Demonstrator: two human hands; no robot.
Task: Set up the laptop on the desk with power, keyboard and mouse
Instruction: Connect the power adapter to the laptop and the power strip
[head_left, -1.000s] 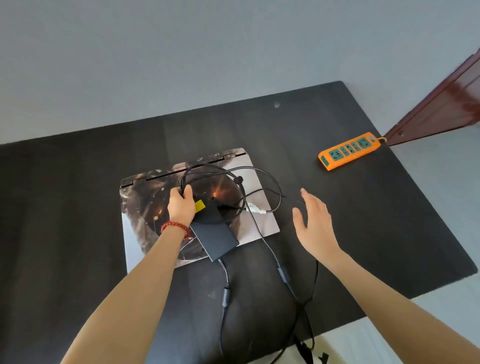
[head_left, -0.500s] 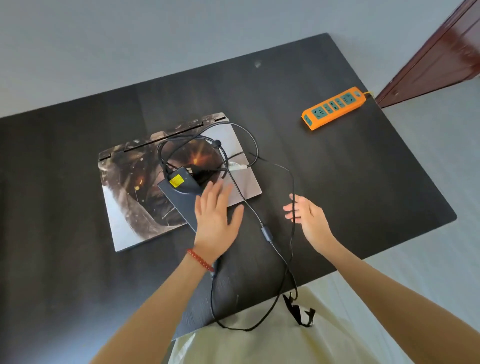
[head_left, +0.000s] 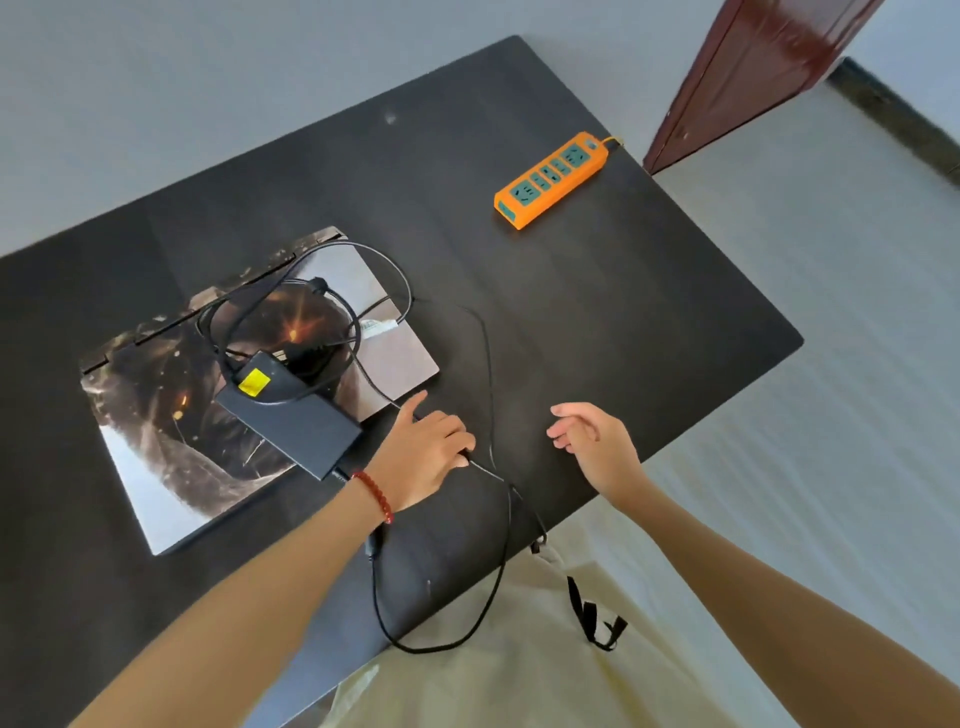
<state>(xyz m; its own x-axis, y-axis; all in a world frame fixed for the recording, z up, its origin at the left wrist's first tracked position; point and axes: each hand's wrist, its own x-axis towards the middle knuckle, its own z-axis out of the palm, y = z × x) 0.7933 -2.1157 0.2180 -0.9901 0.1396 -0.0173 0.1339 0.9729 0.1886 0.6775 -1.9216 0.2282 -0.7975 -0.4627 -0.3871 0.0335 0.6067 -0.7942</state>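
The left hand (head_left: 431, 447) seems to pinch the charger cable (head_left: 488, 364) on the tabletop (head_left: 597, 312); the right hand (head_left: 592, 441) hovers, fingers loosely curled, empty. Power step: untangle, then reach the orange power strip (head_left: 550, 179). The closed laptop (head_left: 218, 415) carries the power brick (head_left: 291, 421).

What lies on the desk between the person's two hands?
In the head view, one thin black cable crosses the dark desk between the left hand and right hand; the rest is bare.

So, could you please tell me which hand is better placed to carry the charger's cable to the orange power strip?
Probably the right hand: it hovers free, on the power strip's side. The left hand already rests on the cable beside the laptop.
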